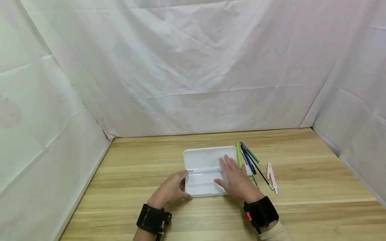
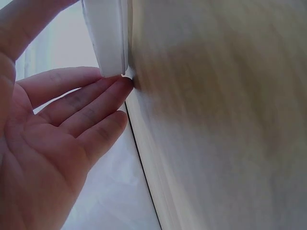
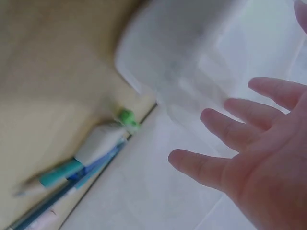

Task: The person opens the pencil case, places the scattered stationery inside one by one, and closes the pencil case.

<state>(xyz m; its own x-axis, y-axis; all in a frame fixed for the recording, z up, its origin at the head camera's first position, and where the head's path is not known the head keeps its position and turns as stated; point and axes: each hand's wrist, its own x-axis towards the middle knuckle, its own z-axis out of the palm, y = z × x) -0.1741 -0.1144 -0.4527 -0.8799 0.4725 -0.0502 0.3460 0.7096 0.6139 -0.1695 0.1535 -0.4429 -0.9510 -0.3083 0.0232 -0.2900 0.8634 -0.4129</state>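
Note:
An opened white pencil case [image 1: 200, 182] lies on the table, its lid [image 1: 200, 159] tipped back on the far side. My left hand [image 1: 170, 189] holds the case's left end, thumb at the near corner and fingers toward the hinge. In the left wrist view, the fingertips touch the end of the white case [image 2: 108, 38]. My right hand [image 1: 238, 180] hovers with spread fingers over the case's right part and hides some of it. It holds nothing; the right wrist view shows its fingers [image 3: 199, 167] apart from the blurred case [image 3: 163, 52].
Right of the case lie a green pencil [image 1: 238, 154], a blue pen [image 1: 250, 163], several other slim pens or pencils, and a white eraser [image 1: 248, 170] partly hidden by the hand. Farther right is a pink compass [image 1: 272, 177]. White cloth [image 1: 196, 67] walls the table's back and sides.

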